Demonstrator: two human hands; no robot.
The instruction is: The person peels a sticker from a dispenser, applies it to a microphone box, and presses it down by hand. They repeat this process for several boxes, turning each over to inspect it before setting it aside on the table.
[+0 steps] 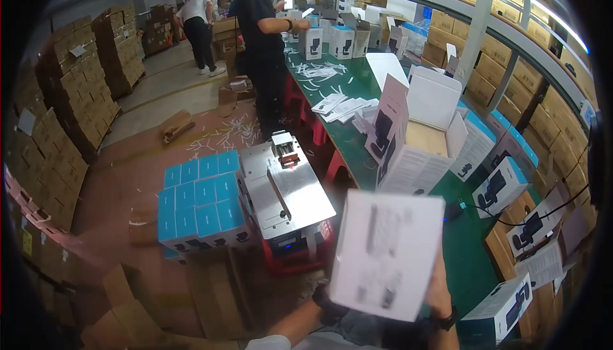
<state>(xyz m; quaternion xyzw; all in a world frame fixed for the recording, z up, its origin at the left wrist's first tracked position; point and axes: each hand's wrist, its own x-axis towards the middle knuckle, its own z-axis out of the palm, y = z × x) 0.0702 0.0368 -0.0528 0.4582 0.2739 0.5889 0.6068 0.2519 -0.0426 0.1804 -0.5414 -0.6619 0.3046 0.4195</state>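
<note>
A white cardboard box (pixel 386 254), slightly blurred and tilted, is held up close in front of me with a printed side facing up. My right hand (pixel 437 289) grips its right side; the fingertips are hidden. My left forearm (pixel 299 323), with a dark band at the wrist, reaches the box's lower left corner, and the left hand supports it from behind, its fingers out of sight. Just beyond stands an open white box (pixel 418 158) with raised flaps on the green table (pixel 469 254).
Left of me, a metal-topped machine (pixel 287 190) rests on a red stool (pixel 300 260), beside stacked blue-topped boxes (pixel 203 200). An open brown carton (pixel 220 292) lies nearer. Printed boxes (pixel 501 184) line the table's right. A co-worker (pixel 258 44) stands at its far end.
</note>
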